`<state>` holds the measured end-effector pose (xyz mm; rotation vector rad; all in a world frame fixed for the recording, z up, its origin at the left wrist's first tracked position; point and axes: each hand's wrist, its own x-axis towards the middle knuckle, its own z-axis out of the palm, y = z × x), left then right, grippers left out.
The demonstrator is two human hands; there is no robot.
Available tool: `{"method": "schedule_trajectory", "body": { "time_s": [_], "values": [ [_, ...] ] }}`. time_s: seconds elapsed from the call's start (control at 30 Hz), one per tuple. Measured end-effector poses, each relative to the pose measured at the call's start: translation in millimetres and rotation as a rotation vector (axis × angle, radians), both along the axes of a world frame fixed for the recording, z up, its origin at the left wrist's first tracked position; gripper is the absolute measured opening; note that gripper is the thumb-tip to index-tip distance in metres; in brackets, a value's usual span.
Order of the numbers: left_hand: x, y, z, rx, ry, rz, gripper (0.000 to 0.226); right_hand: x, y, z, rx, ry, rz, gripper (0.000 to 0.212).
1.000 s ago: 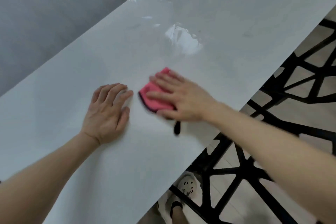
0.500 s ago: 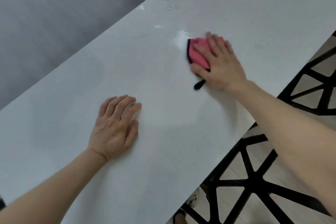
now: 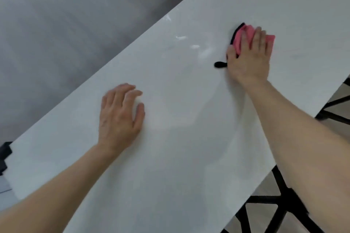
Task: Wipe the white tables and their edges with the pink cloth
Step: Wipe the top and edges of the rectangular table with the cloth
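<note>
Pink cloth (image 3: 239, 40) largely hidden under right hand (image 3: 248, 60), seemingly bunched.

Right hand (image 3: 248, 58) slid the pink cloth (image 3: 240, 38) farther along the table (image 3: 189, 147).

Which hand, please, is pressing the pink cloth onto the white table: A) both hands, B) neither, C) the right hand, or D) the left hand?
C: the right hand lies flat on the pink cloth, while the left hand rests bare on the white table.
</note>
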<state>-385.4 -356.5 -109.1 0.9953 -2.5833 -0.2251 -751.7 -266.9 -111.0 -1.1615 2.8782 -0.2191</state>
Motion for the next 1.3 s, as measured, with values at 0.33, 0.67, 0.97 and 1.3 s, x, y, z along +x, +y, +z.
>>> {"method": "schedule_trajectory", "body": {
  "time_s": [0.33,0.67,0.97,1.3],
  "values": [
    [-12.3,-59.8,-24.0,0.053,-0.149,0.312,0.056,-3.1,-59.2,-1.0,-0.022,0.035,0.346,0.072],
    [-14.5,-56.5,-23.4,0.059,-0.204,0.437,0.08,24.4,-119.2,-2.6,0.025,0.007,0.614,0.065],
    [-12.6,-57.4,-24.9,0.037,-0.259,0.42,0.079,89.3,-159.2,-7.9,0.023,0.05,1.168,0.061],
    [-15.5,-58.2,-21.7,0.043,-0.256,0.422,0.08,135.8,-153.0,-9.2,0.031,-0.006,1.093,0.061]
  ]
}}
